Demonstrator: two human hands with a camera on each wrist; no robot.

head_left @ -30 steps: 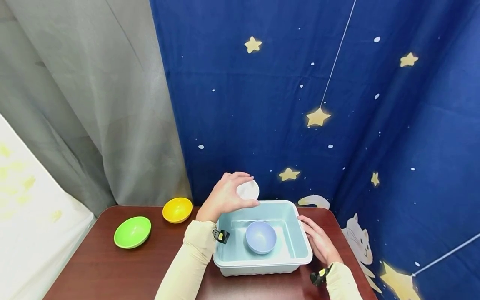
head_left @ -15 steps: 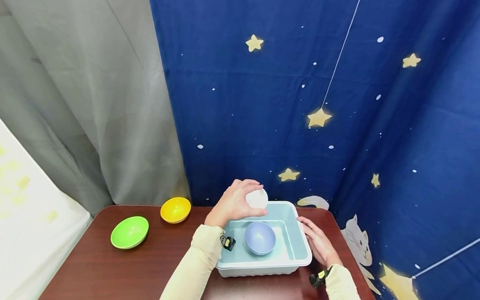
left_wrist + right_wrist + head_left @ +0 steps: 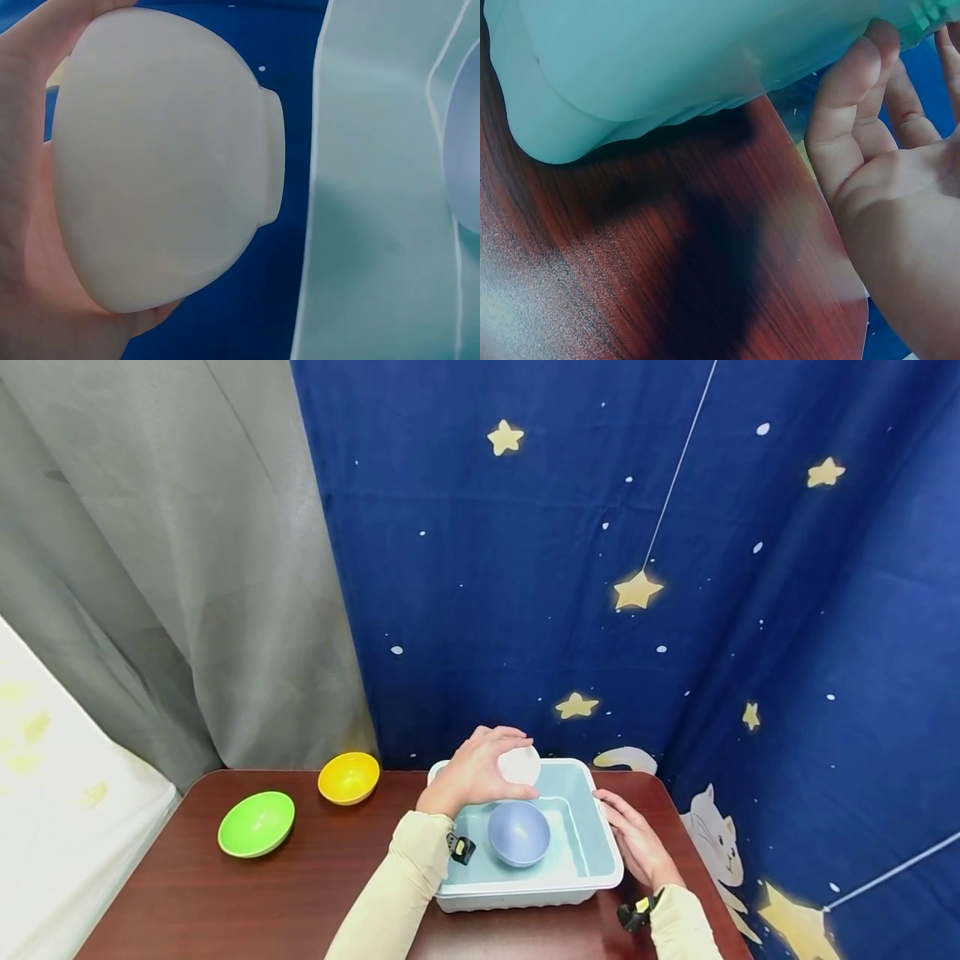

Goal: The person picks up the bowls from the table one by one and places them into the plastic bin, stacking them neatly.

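Note:
My left hand (image 3: 480, 772) grips a small white bowl (image 3: 157, 157) between thumb and fingers, above the back left part of a light blue plastic tub (image 3: 592, 827). In the left wrist view the bowl's foot faces the tub, and a gap shows between them. Inside the tub a periwinkle blue bowl (image 3: 519, 833) sits upright on the floor. At the tub's right side, my right hand (image 3: 636, 842) rests its fingers against the rim and outer wall. The right wrist view shows those fingers (image 3: 844, 82) slightly bent, touching the wall from outside.
A green bowl (image 3: 257, 825) and a yellow bowl (image 3: 348, 778) stand on the left part of the dark red wooden table (image 3: 247, 910). Behind the table hang a grey curtain (image 3: 187, 568) and a blue curtain with stars (image 3: 465, 543).
My left hand has moved right and slightly down with the white bowl, further over the tub. The right hand stays at the tub's side.

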